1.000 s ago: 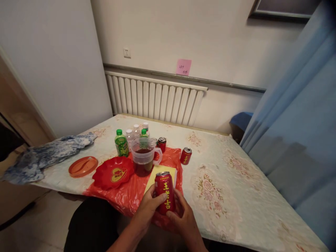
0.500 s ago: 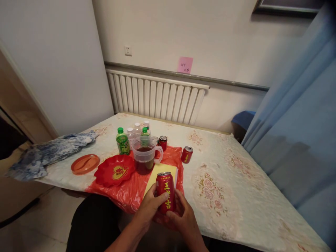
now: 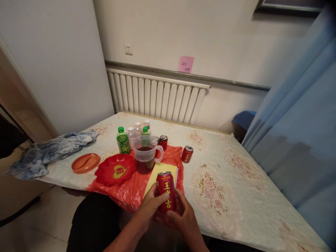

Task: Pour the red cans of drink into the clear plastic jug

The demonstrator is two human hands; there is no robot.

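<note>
A red drink can [image 3: 165, 187] with yellow characters is held upright at the table's front edge. My left hand [image 3: 153, 203] wraps its left side, thumb across the front. On the right side and near the bottom, my right hand [image 3: 183, 211] grips the same can. Behind the can lies a yellow pad [image 3: 162, 168] on a red plastic bag [image 3: 128, 196]. A clear plastic pitcher [image 3: 144, 154] of dark brown liquid stands just beyond, its handle to the right. Another red can [image 3: 187, 154] stands farther back on the right.
Left of the pitcher are a red scalloped plate [image 3: 105, 171] and an orange dish [image 3: 85, 163]. A green-capped bottle [image 3: 123, 141], several other bottles and a dark red can [image 3: 163, 141] stand behind. Blue-white cloth [image 3: 57, 150] lies at left; a blue curtain [image 3: 296, 122] hangs at right.
</note>
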